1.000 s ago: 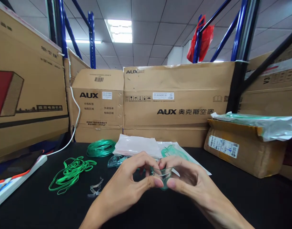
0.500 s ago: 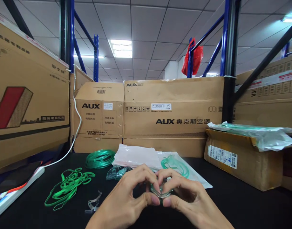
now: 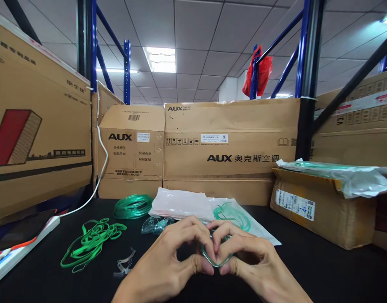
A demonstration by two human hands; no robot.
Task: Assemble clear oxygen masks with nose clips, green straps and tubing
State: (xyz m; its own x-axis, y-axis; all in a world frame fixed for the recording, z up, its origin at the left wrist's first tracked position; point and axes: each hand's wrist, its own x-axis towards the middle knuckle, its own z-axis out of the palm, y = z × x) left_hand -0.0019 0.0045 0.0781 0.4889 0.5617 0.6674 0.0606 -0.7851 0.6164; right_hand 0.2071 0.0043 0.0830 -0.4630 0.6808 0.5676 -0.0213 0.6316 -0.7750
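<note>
At the front middle, both hands meet on a small clear, green-tinted piece with a curved rim [image 3: 216, 264]. My left hand [image 3: 183, 248] pinches its left side between thumb and fingers. On its right side, my right hand [image 3: 246, 250] grips in the same way, the fingertips of the two hands nearly touching. Most of the piece is hidden behind the fingers, so its kind does not show. Left of my left hand lies a clear plastic part [image 3: 124, 264]. Behind the hands are a clear plastic mask-like piece [image 3: 157, 225] and a white packet [image 3: 182, 204].
Loose green elastic cord [image 3: 92, 244] lies at the left, with coiled green tubing [image 3: 132, 206] behind it. More pale green tubing [image 3: 233, 216] rests on a white bag [image 3: 262, 233]. A power strip [image 3: 25, 250] is far left; an open cardboard box [image 3: 322, 214] stands right.
The rim between my fingers now bends to a sharper point at its bottom. Both hands stay together on it, and the camera view has shifted slightly.
</note>
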